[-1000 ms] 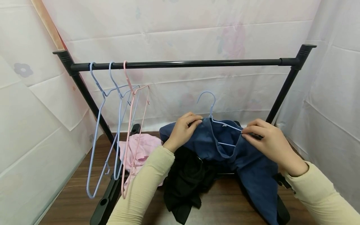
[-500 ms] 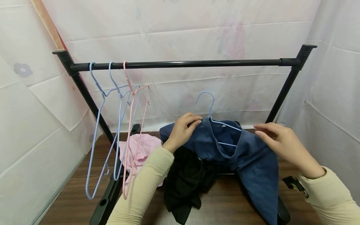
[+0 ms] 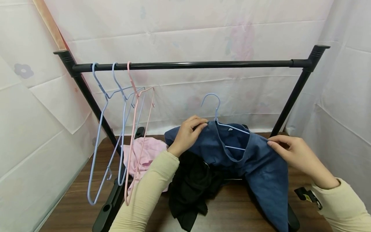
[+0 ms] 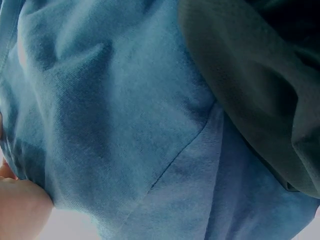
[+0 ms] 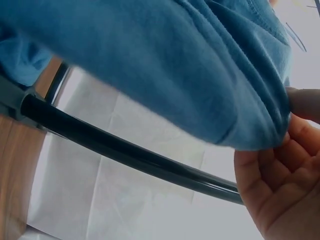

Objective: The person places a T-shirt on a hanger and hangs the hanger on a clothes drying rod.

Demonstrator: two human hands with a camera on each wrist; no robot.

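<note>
Presently, the shirt [image 3: 265, 169] lies between both hands below the rail [image 3: 208, 65], its shoulder line running across from hand to hand; the left hand [image 3: 189, 134] pinches it just beside the collar [image 3: 232, 159], the right hand [image 3: 297, 155] the other shoulder, thumbs against curled fingers. The hanger [image 3: 216, 111] sits inside the shirt, hook upright, apart from the rail, nearer the left hand. One white tag [image 3: 230, 129] shows inside the collar, too small to read; no brand is legible.

I count four hangers [image 3: 216, 113], three blue and one pink, three garments [image 3: 261, 158], one black rack [image 3: 208, 65] and two hands [image 3: 186, 135].
</note>
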